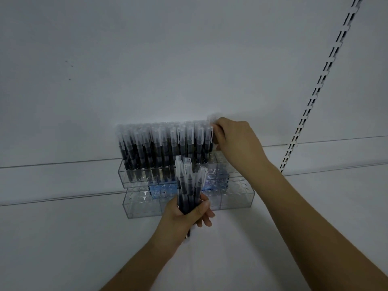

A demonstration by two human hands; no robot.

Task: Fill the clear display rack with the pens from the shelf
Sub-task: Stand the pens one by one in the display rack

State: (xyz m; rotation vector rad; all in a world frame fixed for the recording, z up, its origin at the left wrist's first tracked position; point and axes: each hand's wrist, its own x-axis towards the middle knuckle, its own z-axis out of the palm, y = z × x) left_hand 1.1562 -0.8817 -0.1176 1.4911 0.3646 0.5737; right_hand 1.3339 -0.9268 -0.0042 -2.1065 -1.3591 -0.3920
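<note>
A clear display rack [237, 198] stands on a white shelf [63, 238] against a pale wall [147, 59]. It has two stepped tiers with round holes in their tops. The upper, rear tier is packed across most of its width with upright pens [159, 145], dark barrels under frosted clear caps; the holes at its right end and the whole front tier show no pens (a blue printed label shows through the plastic between the tiers).

The left hand [189, 213] grips a bundle of pens [189, 185] in a closed fist, caps up, in front of the lower tier's middle; the barrels' lower ends poke out below the fist.

The right hand [233, 137] is at the right end of the filled row, its fingers curled and pinching a single pen [211, 122] near the cap, right beside the last standing pens. The cap is blurred, and whether that pen's tip sits in a hole cannot be told.

A slotted metal upright [315, 97] runs up the wall at the right.
</note>
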